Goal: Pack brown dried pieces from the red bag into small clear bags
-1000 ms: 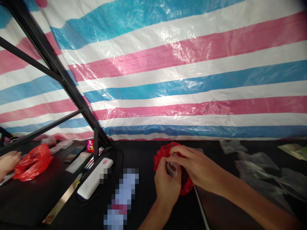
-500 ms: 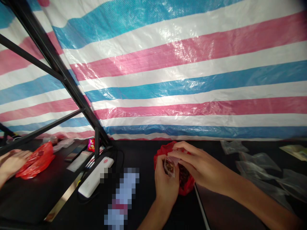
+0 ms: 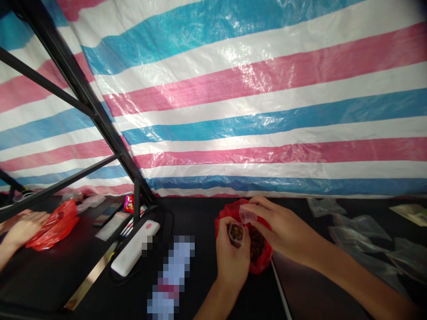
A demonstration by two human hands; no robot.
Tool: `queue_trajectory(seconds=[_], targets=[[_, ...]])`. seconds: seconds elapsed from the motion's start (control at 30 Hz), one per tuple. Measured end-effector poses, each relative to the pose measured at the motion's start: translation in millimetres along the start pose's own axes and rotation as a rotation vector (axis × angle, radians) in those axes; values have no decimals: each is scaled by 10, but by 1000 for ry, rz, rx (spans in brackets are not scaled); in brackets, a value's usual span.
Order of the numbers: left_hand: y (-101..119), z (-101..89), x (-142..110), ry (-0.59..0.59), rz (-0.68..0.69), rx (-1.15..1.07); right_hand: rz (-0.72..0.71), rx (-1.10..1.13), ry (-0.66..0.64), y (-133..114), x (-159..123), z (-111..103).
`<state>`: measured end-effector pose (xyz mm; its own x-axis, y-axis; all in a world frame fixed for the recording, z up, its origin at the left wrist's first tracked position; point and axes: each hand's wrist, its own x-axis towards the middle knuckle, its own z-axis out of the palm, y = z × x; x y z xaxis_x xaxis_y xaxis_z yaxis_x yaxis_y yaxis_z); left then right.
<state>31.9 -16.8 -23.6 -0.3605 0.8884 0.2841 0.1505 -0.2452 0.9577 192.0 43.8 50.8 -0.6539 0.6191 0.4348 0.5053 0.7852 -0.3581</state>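
My left hand (image 3: 232, 253) is closed around a small clear plastic bag (image 3: 237, 233), its mouth open upward with small brown pieces inside. Pinched in the fingers of my right hand (image 3: 271, 220) is a small translucent cup (image 3: 248, 214), tilted beside the bag's mouth. Beneath both hands a red plastic bag (image 3: 260, 265) stands open on the black table. Dark brown pieces (image 3: 256, 244) fill it; I cannot make out their kind.
Several flat clear bags (image 3: 358, 231) lie to the right. On the left are a white power strip (image 3: 135, 249) with black cables, a pink packet (image 3: 128, 203) and a black metal frame (image 3: 110, 138). Another person's hand (image 3: 28, 229) touches a second red bag (image 3: 60, 224).
My right hand has drawn the cup slightly up and right, off the small bag's mouth. The brown pieces in that bag now show more plainly. The view has shifted a little.
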Motion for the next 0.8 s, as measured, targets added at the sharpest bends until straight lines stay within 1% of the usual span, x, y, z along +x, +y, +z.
queue_trajectory(seconds=[0.1,0.17,0.23,0.4,0.5,0.57,0.63,0.73,0.8], targets=[[-7,-7,26,56,-4,-26,-49,-138,-64,88,-19,94],[-7,-10,36,71,-7,-38,-63,-190,-60,123,-22,139],[-2,-11,38,82,-3,-38,-48,-224,-54,133,-24,159],[27,-36,54,134,14,-26,-3,-229,-145,98,-40,125],[67,-100,100,192,30,2,-9,-240,-163,69,-40,74],[108,-158,128,220,32,66,-12,-276,-177,50,-39,52],[149,-204,130,188,7,224,-6,-304,-222,36,-46,60],[168,-211,61,34,-34,526,-7,-293,-306,27,-76,138],[139,-176,-14,-60,-9,624,-13,-252,-343,25,-100,209]])
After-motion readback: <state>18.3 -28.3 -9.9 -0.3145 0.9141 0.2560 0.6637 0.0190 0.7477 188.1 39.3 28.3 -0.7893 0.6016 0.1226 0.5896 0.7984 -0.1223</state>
